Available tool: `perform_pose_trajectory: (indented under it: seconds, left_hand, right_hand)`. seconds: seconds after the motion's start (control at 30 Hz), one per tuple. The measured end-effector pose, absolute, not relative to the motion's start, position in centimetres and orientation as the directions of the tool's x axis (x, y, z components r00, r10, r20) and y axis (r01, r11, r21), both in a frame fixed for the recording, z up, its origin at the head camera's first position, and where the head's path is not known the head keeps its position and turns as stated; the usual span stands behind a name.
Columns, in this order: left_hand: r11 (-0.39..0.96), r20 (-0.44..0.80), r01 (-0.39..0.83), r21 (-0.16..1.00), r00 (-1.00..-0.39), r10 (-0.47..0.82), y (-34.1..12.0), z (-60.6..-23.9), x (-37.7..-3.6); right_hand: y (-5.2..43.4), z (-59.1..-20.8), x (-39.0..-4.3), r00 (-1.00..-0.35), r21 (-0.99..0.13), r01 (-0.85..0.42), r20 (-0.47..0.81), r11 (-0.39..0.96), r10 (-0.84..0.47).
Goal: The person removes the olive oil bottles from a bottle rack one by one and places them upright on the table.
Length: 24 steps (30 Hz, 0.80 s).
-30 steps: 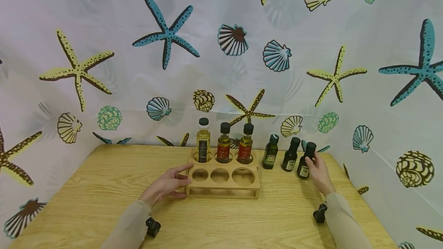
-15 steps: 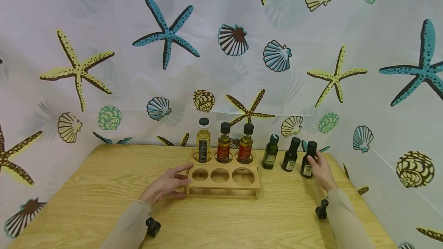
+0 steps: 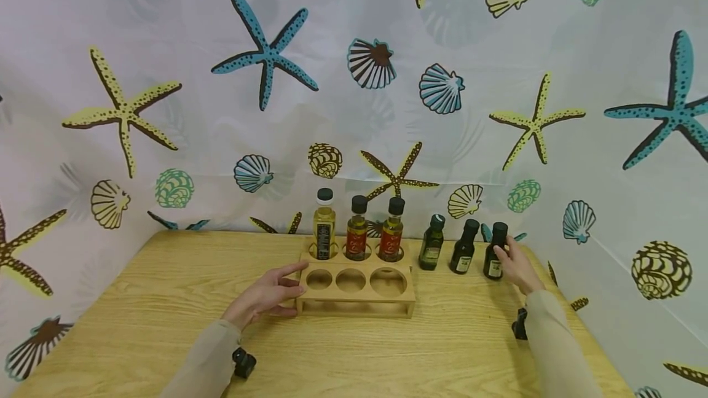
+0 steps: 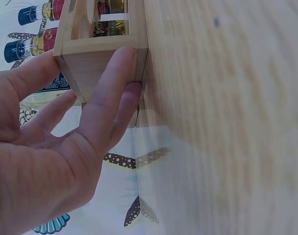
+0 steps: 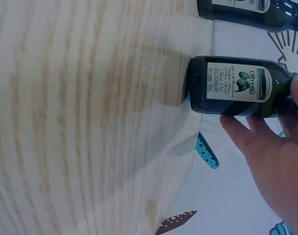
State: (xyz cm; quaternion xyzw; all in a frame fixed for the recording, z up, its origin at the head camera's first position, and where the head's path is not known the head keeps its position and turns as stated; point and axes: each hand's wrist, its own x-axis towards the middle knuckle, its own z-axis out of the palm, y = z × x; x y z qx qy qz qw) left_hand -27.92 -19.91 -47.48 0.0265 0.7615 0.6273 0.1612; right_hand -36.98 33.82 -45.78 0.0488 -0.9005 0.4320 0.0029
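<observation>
Your left hand [image 3: 269,295] lay flat-fingered against the wooden rack [image 3: 356,284], apparently steadying it, while right of the rack your right hand [image 3: 517,267] gripped the dark bottle [image 3: 494,252].

The dark olive oil bottle [image 5: 239,86] is carrying a white label reading "Olivola" and "Olive Oil", with smaller lines too fine to read. Labels on the other bottles are showing print that cannot be made out.
</observation>
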Motion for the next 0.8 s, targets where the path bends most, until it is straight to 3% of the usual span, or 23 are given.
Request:
perform_pose_trajectory:
  seconds: [0.33, 0.8]
  left_hand:
    - [0.204, -0.206, -0.154, 0.967, -0.943, 0.261, -19.94, -47.37, -27.85]
    - [0.206, -0.214, -0.163, 0.965, -0.943, 0.253, -19.91, -47.47, -27.99]
  right_hand:
    - [34.47, -45.77, -36.62, -0.99, -0.773, -0.14, 0.106, 0.618, -0.092]
    - [34.66, -45.84, -36.83, -0.992, -0.798, -0.125, 0.09, 0.59, -0.088]
